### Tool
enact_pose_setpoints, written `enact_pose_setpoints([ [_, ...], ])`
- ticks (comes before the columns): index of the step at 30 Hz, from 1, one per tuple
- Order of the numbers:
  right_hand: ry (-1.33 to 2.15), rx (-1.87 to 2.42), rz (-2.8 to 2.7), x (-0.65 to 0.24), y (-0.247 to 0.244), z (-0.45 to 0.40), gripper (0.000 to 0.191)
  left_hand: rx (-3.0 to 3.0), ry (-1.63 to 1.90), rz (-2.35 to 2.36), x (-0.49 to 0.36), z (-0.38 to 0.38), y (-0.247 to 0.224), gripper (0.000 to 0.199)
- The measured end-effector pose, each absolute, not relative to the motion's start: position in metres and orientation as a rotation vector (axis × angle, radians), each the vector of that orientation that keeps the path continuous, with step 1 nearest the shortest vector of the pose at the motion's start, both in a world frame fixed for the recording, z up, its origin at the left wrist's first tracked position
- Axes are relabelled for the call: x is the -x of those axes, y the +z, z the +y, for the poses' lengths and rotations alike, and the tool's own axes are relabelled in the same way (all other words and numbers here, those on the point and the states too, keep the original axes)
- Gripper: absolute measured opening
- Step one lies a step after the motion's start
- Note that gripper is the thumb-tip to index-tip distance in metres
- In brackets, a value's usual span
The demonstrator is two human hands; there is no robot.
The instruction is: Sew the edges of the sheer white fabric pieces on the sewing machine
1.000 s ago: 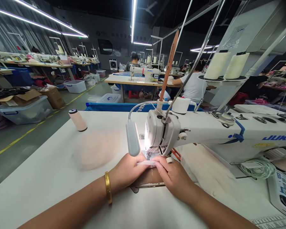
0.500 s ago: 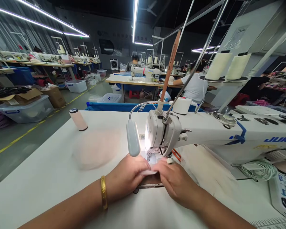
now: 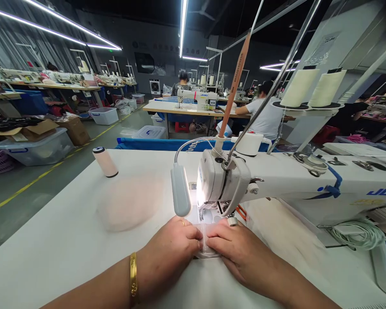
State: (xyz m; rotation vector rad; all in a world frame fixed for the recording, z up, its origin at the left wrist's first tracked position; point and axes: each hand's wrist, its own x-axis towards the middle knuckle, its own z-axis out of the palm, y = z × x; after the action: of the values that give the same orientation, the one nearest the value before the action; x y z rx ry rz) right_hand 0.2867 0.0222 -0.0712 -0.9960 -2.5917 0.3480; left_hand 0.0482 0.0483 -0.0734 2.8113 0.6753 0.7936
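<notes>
In the head view a small piece of pale sheer fabric (image 3: 206, 240) lies in front of the needle area of a white sewing machine (image 3: 223, 178). My left hand (image 3: 172, 242), with a gold bracelet (image 3: 133, 274) at the wrist, is closed on the fabric's left side, fingertips pinched inward. From the right, my right hand (image 3: 241, 249) grips the other side, its fingers close to the left fingertips. A lit grey lamp (image 3: 180, 191) hangs just above my left hand. The fabric's lower part is partly hidden by my hands.
A pale pink thread spool (image 3: 105, 162) and a sheer peach fabric piece (image 3: 131, 201) lie on the white table at left. More sheer fabric (image 3: 286, 231) spreads under the machine arm. Orange-handled tool (image 3: 241, 212) sits behind my right hand. People work at machines beyond.
Both hands have come slightly nearer to me and lower. The fabric between them now lies flatter and shows more. The camera view has shifted a little, moving the machine rightward.
</notes>
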Motion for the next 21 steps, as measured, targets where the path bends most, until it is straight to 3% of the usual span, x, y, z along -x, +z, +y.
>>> enact_pose_setpoints([
  [9,0.308,1.083,-2.542,-0.2851,-0.0797,0.0286,0.040,-2.825,0.783,0.711,-0.0446,0.0585,-0.0752,0.022],
  [21,0.232,1.036,-2.538,-0.2831,-0.0787,0.0260,0.033,-2.823,0.715,0.728,-0.0467,0.0508,-0.0803,0.028],
])
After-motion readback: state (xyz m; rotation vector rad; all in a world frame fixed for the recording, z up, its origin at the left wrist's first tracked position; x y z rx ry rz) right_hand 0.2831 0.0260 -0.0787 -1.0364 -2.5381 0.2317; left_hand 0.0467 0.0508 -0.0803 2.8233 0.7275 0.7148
